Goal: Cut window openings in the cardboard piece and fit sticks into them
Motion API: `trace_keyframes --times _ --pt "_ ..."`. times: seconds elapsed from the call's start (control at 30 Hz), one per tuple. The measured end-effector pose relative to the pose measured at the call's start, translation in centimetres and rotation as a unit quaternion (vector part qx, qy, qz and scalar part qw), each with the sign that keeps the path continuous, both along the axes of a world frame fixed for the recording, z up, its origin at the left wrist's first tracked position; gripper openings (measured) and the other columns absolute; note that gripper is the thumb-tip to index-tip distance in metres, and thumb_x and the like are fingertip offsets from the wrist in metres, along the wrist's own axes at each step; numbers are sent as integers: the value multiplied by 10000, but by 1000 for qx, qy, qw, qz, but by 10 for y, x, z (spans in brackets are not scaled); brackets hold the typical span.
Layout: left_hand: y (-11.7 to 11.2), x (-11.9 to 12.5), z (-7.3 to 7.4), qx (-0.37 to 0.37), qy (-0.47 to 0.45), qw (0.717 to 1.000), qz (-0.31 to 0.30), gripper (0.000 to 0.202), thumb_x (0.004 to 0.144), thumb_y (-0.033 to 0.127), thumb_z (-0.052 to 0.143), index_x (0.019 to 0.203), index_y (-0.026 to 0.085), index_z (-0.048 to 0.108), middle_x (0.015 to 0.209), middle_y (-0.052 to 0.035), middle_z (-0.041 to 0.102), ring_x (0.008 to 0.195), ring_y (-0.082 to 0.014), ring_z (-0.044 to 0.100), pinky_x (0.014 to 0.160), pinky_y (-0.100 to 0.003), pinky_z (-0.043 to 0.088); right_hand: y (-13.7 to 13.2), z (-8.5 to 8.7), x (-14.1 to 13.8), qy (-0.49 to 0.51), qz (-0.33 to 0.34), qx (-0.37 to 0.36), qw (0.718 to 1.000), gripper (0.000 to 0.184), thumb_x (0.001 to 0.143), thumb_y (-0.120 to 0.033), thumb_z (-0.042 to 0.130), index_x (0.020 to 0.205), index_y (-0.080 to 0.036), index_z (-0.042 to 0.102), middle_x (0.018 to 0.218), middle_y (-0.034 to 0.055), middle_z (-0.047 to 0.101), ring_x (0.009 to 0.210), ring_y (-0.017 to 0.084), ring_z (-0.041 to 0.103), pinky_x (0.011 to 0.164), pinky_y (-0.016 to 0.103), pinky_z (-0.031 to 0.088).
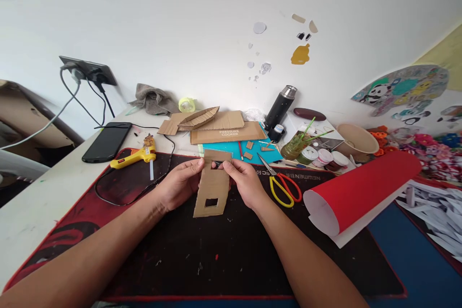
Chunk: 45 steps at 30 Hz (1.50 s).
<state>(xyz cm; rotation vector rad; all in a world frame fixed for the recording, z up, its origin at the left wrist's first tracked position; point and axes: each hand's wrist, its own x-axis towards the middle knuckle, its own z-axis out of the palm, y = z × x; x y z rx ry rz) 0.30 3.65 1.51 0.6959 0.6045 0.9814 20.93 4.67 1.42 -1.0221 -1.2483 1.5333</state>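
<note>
Corrugated cardboard strip (214, 184), held over the black desk mat (173, 260), already has two openings cut; your left hand (181, 182) and right hand (247, 182) pinch its opposite edges, fingers closed. Nothing appears attached yet; the glue gun (134, 158) lies aside.

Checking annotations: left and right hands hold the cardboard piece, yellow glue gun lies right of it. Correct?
Not quite: the head view shows the yellow glue gun left of the cardboard piece, which left hand and right hand hold.
</note>
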Motion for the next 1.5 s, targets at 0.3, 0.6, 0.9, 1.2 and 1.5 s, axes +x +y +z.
trace_keyframes --times 0.3,0.6,0.9,1.2,1.5 --pt "0 -1 12 113 248 962 37 442 806 583 885 764 165 747 633 7 577 548 -115 455 524 -238 338 5 -5 6 -81 -47 67 993 429 901 -642 757 855 -217 787 768 21 667 711 186 567 623 287 430" --pt "5 -1 13 84 219 951 199 413 801 510 896 718 176 668 540 10 578 467 -112 507 455 -214 384 1 -9 0 -58 53 39 996 516 905 -725 723 896 -209 733 834 25 693 631 153 615 582 288 503" --pt "8 3 14 -59 85 978 180 190 793 221 830 839 125 673 629 -6 621 493 -110 573 413 -176 430 6 -10 2 -6 -2 23 1000 517 862 -718 775 842 -202 744 727 6 651 534 141 566 466 277 460" --pt "13 -14 25 -70 76 975 196 129 898 202 770 851 97 712 676 -3 644 417 -43 472 321 -134 315 2 -4 0 -8 47 10 999 561 809 -777 791 798 -219 727 754 23 661 595 164 566 484 295 459" --pt "13 -9 35 -115 61 956 263 90 948 20 655 971 86 713 750 8 665 469 -37 527 375 -103 434 9 -5 2 58 15 -41 997 576 758 -764 833 893 -209 761 699 -10 654 535 123 563 475 265 443"
